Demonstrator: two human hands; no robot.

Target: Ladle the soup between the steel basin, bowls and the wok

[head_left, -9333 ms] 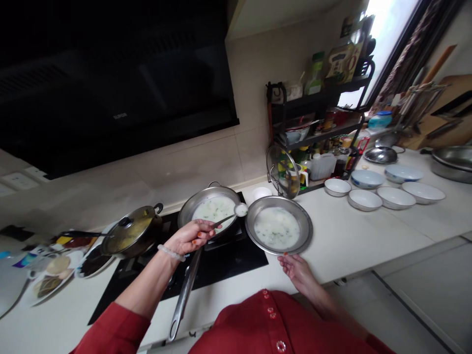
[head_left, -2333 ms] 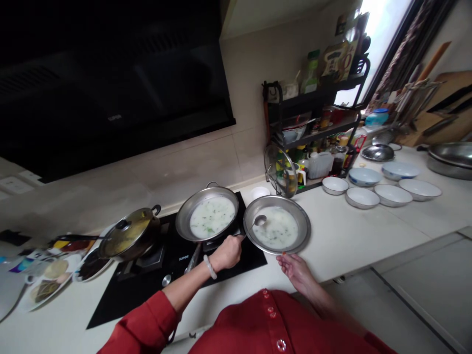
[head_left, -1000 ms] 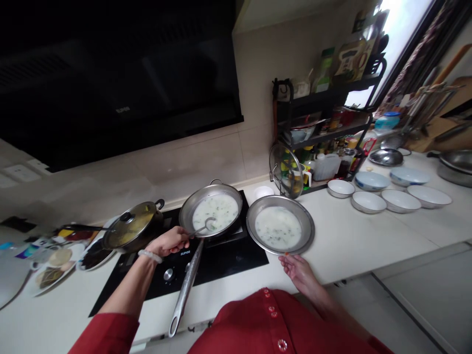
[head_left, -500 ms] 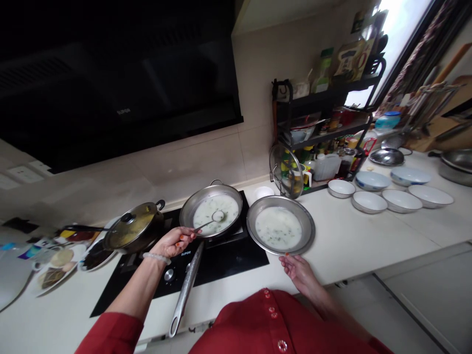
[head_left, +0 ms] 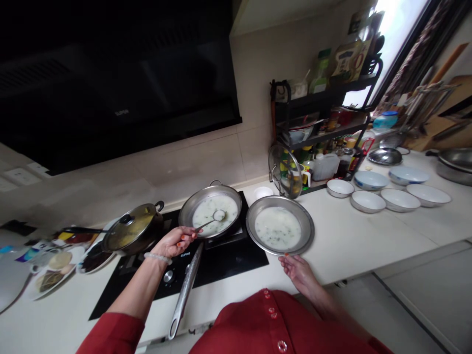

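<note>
My left hand [head_left: 177, 242] is closed on the handle of a ladle [head_left: 218, 215]. The ladle's round bowl holds whitish liquid and sits in a wok [head_left: 189, 208] on the stove. White soup [head_left: 212, 204] with green bits fills the lower part of the wok, whose long handle points towards me. To its right is a wide metal basin [head_left: 309, 231] of similar white soup [head_left: 278, 227]. My right hand [head_left: 298, 269] grips the basin's near rim with its fingertips; some fingers are partly below the edge.
A lidded pan [head_left: 129, 231] stands at the left of the black stove [head_left: 236, 260]. Plates of food [head_left: 55, 275] lie farther left. Several bowls [head_left: 368, 201] are at right, near a spice rack [head_left: 332, 132] with a glass lid [head_left: 285, 172] leaning on it. A range hood [head_left: 121, 88] hangs above.
The ladle's bowl looks fuller of whitish liquid and has shifted very slightly. Both hands keep their grips, and the basin stays where it was.
</note>
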